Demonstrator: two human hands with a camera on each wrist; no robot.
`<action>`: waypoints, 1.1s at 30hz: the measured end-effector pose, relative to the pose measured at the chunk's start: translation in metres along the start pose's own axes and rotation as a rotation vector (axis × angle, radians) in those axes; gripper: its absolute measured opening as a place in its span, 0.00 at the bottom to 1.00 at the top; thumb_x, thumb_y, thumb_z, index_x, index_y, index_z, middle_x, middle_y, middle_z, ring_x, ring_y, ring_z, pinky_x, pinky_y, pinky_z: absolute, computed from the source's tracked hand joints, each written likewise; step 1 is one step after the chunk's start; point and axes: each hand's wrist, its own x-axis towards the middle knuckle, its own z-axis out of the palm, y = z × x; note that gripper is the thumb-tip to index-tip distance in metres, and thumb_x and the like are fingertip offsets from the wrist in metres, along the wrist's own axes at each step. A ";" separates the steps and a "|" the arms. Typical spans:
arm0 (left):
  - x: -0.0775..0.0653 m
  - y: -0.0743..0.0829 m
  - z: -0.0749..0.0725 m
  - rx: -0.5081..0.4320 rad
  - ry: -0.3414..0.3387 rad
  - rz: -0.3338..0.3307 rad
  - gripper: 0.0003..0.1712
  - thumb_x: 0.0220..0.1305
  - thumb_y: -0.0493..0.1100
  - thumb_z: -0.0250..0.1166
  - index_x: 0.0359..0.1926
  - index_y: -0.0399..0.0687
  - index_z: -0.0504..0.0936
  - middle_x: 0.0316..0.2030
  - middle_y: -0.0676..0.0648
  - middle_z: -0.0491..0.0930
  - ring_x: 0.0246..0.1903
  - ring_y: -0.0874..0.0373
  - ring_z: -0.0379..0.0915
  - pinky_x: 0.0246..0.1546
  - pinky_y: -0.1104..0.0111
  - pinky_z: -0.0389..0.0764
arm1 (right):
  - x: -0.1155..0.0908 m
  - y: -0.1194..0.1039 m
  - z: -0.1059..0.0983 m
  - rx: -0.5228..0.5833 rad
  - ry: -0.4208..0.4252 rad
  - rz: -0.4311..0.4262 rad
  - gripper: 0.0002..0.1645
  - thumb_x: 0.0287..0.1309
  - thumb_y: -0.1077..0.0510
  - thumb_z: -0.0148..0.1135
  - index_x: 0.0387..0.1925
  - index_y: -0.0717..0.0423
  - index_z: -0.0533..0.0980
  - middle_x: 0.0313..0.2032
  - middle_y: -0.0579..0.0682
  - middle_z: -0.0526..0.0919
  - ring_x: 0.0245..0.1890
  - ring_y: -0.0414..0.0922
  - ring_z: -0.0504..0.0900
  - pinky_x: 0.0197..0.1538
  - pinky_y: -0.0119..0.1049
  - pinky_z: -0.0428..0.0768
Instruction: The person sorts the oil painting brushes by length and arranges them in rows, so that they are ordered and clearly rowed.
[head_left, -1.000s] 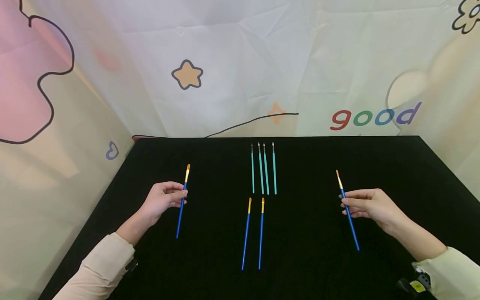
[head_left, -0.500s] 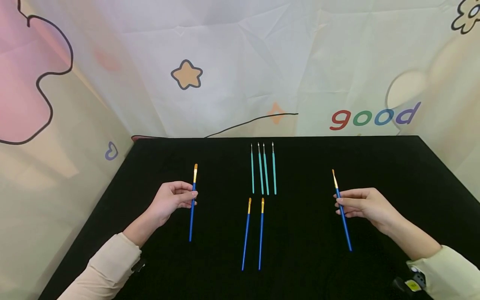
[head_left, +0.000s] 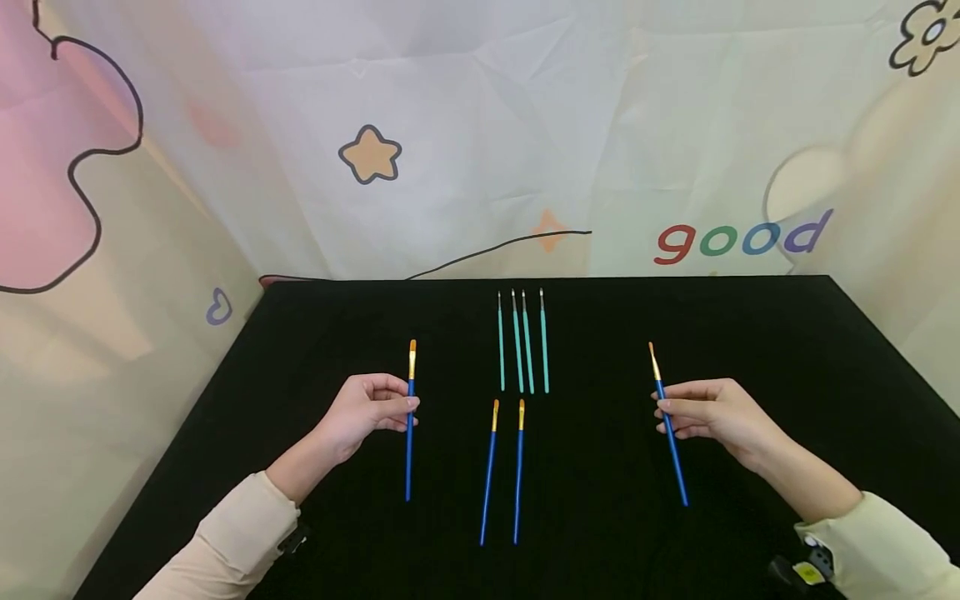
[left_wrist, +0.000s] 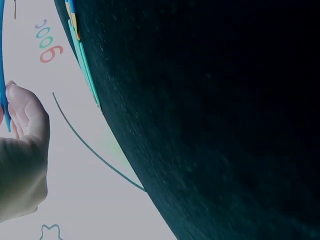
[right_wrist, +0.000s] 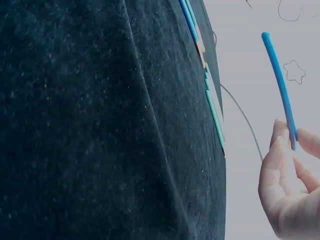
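My left hand (head_left: 367, 417) pinches a blue paintbrush (head_left: 408, 467) with an orange-tipped, gold-collared head pointing away from me. On the other side, my right hand (head_left: 720, 417) pinches a similar blue paintbrush (head_left: 675, 462), tilted slightly left at its bristle end. Both held brushes appear raised above the black table. Between the hands lie two more blue paintbrushes, one on the left (head_left: 488, 483) and one on the right (head_left: 518, 487). Beyond them rest several thinner turquoise paintbrushes (head_left: 527, 350), side by side. The right wrist view shows the held brush's blue handle (right_wrist: 280, 80) between thumb and fingers.
A black cloth covers the table (head_left: 600, 533), whose far edge meets a pale printed curtain (head_left: 480, 150). The curtain also runs along the left and right sides. Dark devices sit at both wrists, near the cream sleeves (head_left: 247, 525).
My left hand has moved right with its paintbrush, which now stands straighter in view. My right hand has moved left with its own. The brushes lying on the table stay in place.
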 end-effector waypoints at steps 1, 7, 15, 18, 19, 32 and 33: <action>0.001 0.000 0.001 0.000 -0.004 0.000 0.07 0.56 0.32 0.62 0.36 0.33 0.75 0.29 0.43 0.82 0.30 0.50 0.81 0.34 0.63 0.81 | 0.000 0.000 0.001 0.001 0.001 0.001 0.07 0.60 0.59 0.56 0.36 0.49 0.80 0.35 0.50 0.83 0.34 0.43 0.83 0.39 0.36 0.80; 0.003 0.000 0.011 -0.006 -0.050 -0.001 0.10 0.56 0.33 0.63 0.38 0.30 0.74 0.30 0.44 0.81 0.31 0.51 0.81 0.35 0.63 0.81 | 0.002 0.002 0.004 0.016 0.005 0.008 0.06 0.59 0.59 0.57 0.36 0.50 0.80 0.35 0.51 0.83 0.34 0.43 0.83 0.39 0.36 0.80; 0.007 0.002 0.026 -0.035 -0.121 -0.015 0.05 0.57 0.33 0.62 0.36 0.36 0.75 0.29 0.45 0.81 0.29 0.54 0.80 0.34 0.63 0.81 | 0.005 0.001 0.007 0.022 0.005 0.006 0.07 0.59 0.59 0.57 0.37 0.51 0.79 0.35 0.51 0.83 0.34 0.44 0.83 0.39 0.36 0.80; 0.010 0.001 0.031 -0.041 -0.133 -0.021 0.04 0.58 0.32 0.61 0.35 0.39 0.76 0.29 0.44 0.81 0.28 0.55 0.80 0.34 0.63 0.81 | 0.006 0.001 0.008 0.023 0.005 0.007 0.07 0.59 0.59 0.57 0.37 0.51 0.80 0.35 0.51 0.83 0.34 0.44 0.83 0.39 0.36 0.80; 0.010 0.001 0.033 -0.043 -0.138 -0.021 0.04 0.58 0.32 0.61 0.34 0.40 0.76 0.29 0.43 0.81 0.28 0.55 0.80 0.34 0.63 0.81 | 0.007 0.001 0.009 0.023 0.005 0.007 0.07 0.59 0.59 0.57 0.37 0.51 0.80 0.35 0.51 0.83 0.34 0.44 0.83 0.39 0.36 0.80; 0.017 -0.001 0.050 -0.019 -0.198 -0.037 0.03 0.58 0.33 0.61 0.34 0.38 0.75 0.31 0.36 0.80 0.27 0.54 0.80 0.31 0.63 0.81 | 0.009 0.002 0.013 0.019 -0.003 -0.008 0.06 0.59 0.59 0.57 0.35 0.49 0.80 0.34 0.52 0.84 0.33 0.43 0.83 0.38 0.36 0.81; 0.017 -0.001 0.051 -0.013 -0.204 -0.042 0.03 0.58 0.33 0.61 0.33 0.38 0.75 0.32 0.36 0.80 0.27 0.54 0.80 0.31 0.64 0.81 | 0.009 0.003 0.013 0.020 -0.004 -0.010 0.06 0.59 0.59 0.57 0.35 0.49 0.80 0.34 0.52 0.84 0.33 0.43 0.83 0.38 0.36 0.81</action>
